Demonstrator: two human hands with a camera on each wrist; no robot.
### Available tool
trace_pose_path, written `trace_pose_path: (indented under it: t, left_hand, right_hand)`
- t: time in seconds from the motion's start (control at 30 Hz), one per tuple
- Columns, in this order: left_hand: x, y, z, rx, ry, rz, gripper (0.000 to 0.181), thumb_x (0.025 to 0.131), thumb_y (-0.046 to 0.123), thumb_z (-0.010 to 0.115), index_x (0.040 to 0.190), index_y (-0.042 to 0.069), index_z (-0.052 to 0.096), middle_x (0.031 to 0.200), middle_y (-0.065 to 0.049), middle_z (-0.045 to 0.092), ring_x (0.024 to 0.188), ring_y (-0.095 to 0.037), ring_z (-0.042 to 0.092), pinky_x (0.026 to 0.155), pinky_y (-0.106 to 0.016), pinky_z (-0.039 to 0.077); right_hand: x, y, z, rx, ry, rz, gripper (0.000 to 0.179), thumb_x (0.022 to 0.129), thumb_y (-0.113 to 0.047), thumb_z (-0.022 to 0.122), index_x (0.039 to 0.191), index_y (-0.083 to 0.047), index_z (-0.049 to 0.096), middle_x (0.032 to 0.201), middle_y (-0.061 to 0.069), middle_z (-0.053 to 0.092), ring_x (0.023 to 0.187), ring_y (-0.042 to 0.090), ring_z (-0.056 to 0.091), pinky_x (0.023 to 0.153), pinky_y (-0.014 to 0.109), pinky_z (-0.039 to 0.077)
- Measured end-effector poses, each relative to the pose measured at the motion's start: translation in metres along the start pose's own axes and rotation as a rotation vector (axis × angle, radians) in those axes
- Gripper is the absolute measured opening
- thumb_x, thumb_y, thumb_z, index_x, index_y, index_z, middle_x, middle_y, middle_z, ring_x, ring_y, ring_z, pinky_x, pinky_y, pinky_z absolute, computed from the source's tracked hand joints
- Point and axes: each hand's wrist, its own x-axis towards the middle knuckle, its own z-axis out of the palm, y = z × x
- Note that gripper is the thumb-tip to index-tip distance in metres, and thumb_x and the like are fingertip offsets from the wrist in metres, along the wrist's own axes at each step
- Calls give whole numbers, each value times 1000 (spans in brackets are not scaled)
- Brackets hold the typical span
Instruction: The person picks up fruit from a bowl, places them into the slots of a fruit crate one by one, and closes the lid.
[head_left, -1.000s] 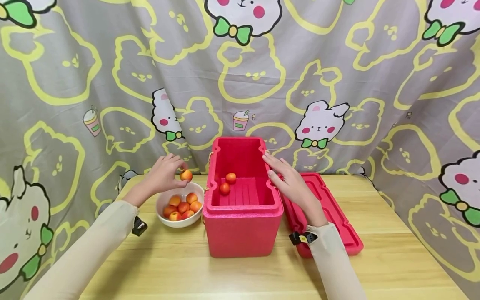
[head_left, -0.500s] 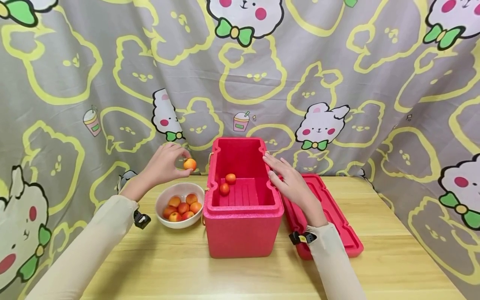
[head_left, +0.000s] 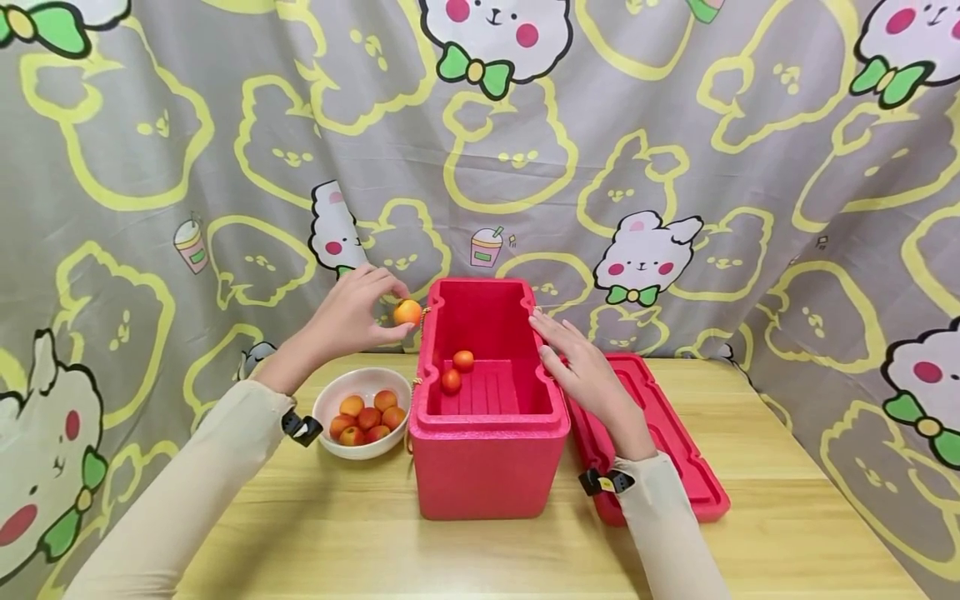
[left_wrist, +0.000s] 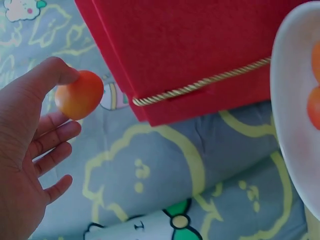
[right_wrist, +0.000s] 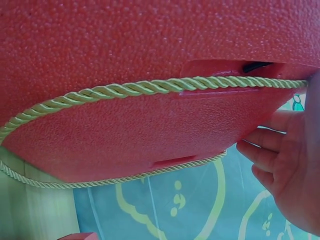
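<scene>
My left hand (head_left: 348, 315) pinches an apricot (head_left: 407, 312) between thumb and fingers, up beside the left rim of a red foam box (head_left: 487, 475). In the left wrist view the same apricot (left_wrist: 80, 95) shows at the thumb tip, with the other fingers loosely bent below it. Two apricots (head_left: 463, 361) lie on the box's ribbed floor, towards its left wall. Below my left hand stands a white bowl (head_left: 360, 452) with several more apricots (head_left: 369, 418). My right hand (head_left: 583, 371) rests on the box's right rim, fingers extended and holding nothing.
The red lid (head_left: 686, 454) lies on the wooden table (head_left: 787, 525) to the right of the box, partly under my right forearm. Gold rope (right_wrist: 135, 89) runs along the box's sides. A patterned curtain (head_left: 510, 167) hangs behind the table.
My left hand has carried the apricot up and to the right, from over the bowl to the box's left rim. The right hand stays at the right rim.
</scene>
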Motion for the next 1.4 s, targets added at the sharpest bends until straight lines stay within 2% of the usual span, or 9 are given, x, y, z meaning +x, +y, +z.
trace_pose_path:
  t: [0.13, 0.33, 0.6, 0.77, 1.0, 1.4]
  left_hand:
    - [9, 9, -1, -15, -4, 27, 35, 78, 31, 83, 103, 12, 69, 103, -6, 70, 98, -22, 53, 84, -43, 45]
    - [24, 21, -1, -9, -29, 61, 35, 78, 31, 82, 103, 13, 67, 103, -4, 68, 98, -21, 52, 82, -41, 44]
    - [40, 41, 5, 51, -86, 170, 36, 80, 32, 80, 104, 10, 64, 100, -5, 64, 100, -23, 52, 88, -44, 43]
    - [45, 52, 10, 84, -134, 207, 35, 81, 32, 78, 105, 10, 63, 103, -5, 64, 104, -22, 53, 95, -47, 45]
    - [51, 61, 15, 148, -164, 284, 35, 82, 33, 78, 104, 11, 63, 103, -4, 63, 103, -21, 55, 96, -45, 45]
    - [57, 67, 27, 223, -264, 321, 38, 82, 37, 79, 107, 13, 64, 107, -3, 64, 106, -20, 54, 94, -42, 46]
  right_hand:
    - [-1, 1, 0, 3, 4, 3, 58, 104, -33, 51, 159, -21, 37, 164, -1, 37, 153, 20, 34, 126, 51, 20]
    - [-1, 2, 1, 2, 14, -3, 57, 104, -32, 51, 157, -16, 39, 164, 0, 38, 153, 21, 35, 126, 53, 21]
    - [-1, 3, 1, 15, 16, 6, 58, 104, -34, 52, 158, -18, 39, 164, 0, 38, 153, 21, 36, 126, 53, 21]
    - [-2, 2, 1, 28, 4, 12, 59, 103, -34, 52, 158, -18, 38, 165, 1, 36, 153, 21, 35, 126, 53, 20]
    - [-1, 3, 3, 29, 0, 17, 59, 104, -36, 51, 159, -20, 37, 165, 0, 36, 153, 20, 35, 126, 52, 20]
    - [-2, 2, 2, 27, -2, 28, 59, 103, -35, 52, 159, -21, 37, 165, 0, 36, 153, 21, 35, 126, 53, 21]
